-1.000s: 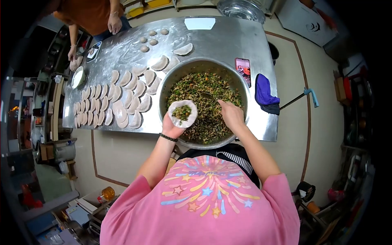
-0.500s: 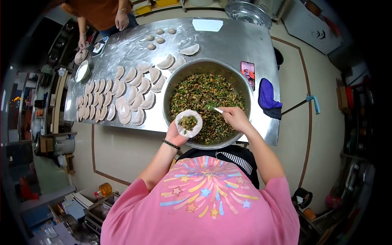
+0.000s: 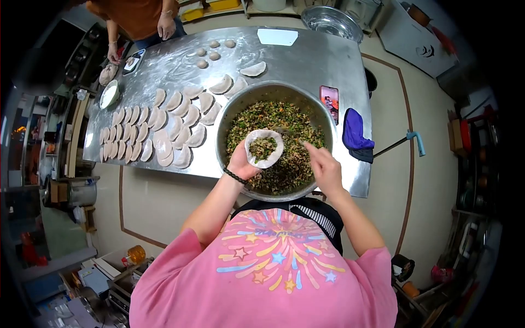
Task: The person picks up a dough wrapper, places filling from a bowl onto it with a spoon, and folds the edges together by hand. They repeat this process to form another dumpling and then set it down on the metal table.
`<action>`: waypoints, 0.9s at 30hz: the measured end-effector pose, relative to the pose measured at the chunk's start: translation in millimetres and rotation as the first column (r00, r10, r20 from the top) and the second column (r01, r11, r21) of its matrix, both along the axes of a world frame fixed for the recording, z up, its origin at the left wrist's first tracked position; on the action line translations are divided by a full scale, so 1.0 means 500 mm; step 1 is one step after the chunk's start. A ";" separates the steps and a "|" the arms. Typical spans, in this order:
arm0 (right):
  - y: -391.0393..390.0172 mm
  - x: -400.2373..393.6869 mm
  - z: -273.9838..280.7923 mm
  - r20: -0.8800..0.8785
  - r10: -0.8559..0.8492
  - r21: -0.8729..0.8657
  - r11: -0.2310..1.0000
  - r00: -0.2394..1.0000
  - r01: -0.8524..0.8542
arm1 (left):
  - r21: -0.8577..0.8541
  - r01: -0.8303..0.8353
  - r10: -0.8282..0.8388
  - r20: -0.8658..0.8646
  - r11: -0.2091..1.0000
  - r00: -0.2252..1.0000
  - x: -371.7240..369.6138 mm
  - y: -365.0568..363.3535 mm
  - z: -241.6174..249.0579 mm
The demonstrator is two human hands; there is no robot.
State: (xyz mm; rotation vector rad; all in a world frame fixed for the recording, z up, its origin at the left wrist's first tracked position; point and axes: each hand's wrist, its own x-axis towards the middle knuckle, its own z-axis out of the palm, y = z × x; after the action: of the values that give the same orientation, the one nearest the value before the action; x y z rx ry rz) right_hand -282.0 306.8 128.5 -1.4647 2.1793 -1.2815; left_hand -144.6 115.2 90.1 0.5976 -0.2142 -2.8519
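Observation:
My left hand (image 3: 240, 162), a dark beaded bracelet at its wrist, holds a round dumpling wrapper (image 3: 249, 146) over the near left part of a big steel bowl. Chopped green and brown filling (image 3: 263, 148) lies in the middle of the wrapper. My right hand (image 3: 327, 170) is closed round a spoon, over the bowl's right side with the index finger stretched forward; the spoon is hard to make out against the mix. The steel bowl (image 3: 223, 128) contains a large amount of the chopped filling (image 3: 279, 115). Rows of folded dumplings (image 3: 191, 116) lie left of it.
On the steel table (image 3: 311, 60) are several dough balls (image 3: 214, 56), a white board (image 3: 277, 37), a white bowl (image 3: 109, 94), a phone (image 3: 329, 103) and a purple cap (image 3: 357, 131). Another person's gloved hand (image 3: 165, 26) is at the far left, beside dough (image 3: 108, 75).
My left hand has moved up and right with the wrapper, further over the bowl. My right hand has shifted slightly right and nearer me. The spoon has become harder to see.

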 end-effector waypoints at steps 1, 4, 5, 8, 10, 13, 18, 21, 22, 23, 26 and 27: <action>0.005 -0.010 -0.006 -0.112 -0.068 0.044 0.996 0.991 0.074 | -0.053 -0.021 0.021 -0.010 0.998 1.000 0.007 -0.006 -0.018; 0.032 -0.045 -0.071 -0.382 -0.055 0.260 0.951 0.923 0.164 | 0.017 -0.078 0.076 0.085 0.997 0.994 0.017 -0.018 -0.059; 0.039 -0.052 -0.107 -0.456 0.041 0.323 0.938 0.889 0.122 | 0.036 -0.065 0.063 0.074 0.997 0.995 0.020 -0.019 -0.076; 0.027 -0.044 -0.083 -0.471 0.192 0.496 0.865 0.861 0.078 | 0.075 -0.042 0.039 0.037 0.996 0.999 0.011 0.008 -0.037; -0.002 -0.028 -0.033 -0.528 0.090 0.155 0.988 0.844 -0.009 | 0.049 -0.012 0.009 0.046 0.999 0.999 -0.005 0.025 -0.004; -0.031 -0.003 0.005 -0.514 0.128 -0.035 0.985 0.848 -0.169 | 0.062 0.034 -0.029 -0.082 0.998 0.996 -0.019 0.045 0.018; -0.042 0.024 0.035 -0.512 0.193 -0.128 0.946 0.837 -0.297 | 0.038 0.081 -0.077 -0.099 0.996 0.992 -0.029 0.065 0.063; -0.029 0.010 0.036 -0.519 0.219 -0.143 0.931 0.827 -0.336 | -0.020 0.071 -0.073 -0.108 0.997 0.991 -0.026 0.067 0.080; -0.027 0.009 0.036 -0.547 0.219 -0.160 0.920 0.808 -0.357 | -0.019 0.068 -0.070 -0.106 0.997 0.992 -0.023 0.068 0.078; -0.027 0.008 0.033 -0.544 0.219 -0.160 0.920 0.810 -0.357 | 0.041 0.109 -0.104 -0.113 0.993 0.988 -0.021 0.070 0.074; -0.034 0.002 0.035 -0.467 0.206 -0.256 0.900 0.860 -0.354 | -0.077 0.185 -0.186 -0.002 0.980 0.983 -0.018 0.084 0.085; -0.039 0.007 0.045 -0.379 0.200 -0.263 0.913 0.903 -0.313 | -0.245 0.234 -0.209 0.123 0.941 0.970 -0.016 0.091 0.094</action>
State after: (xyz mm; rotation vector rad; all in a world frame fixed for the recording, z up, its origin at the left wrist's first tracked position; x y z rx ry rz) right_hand -278.3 287.1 151.0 -2.1759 1.9290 -1.4153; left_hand -152.8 160.8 137.2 0.6936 -0.7000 -2.9371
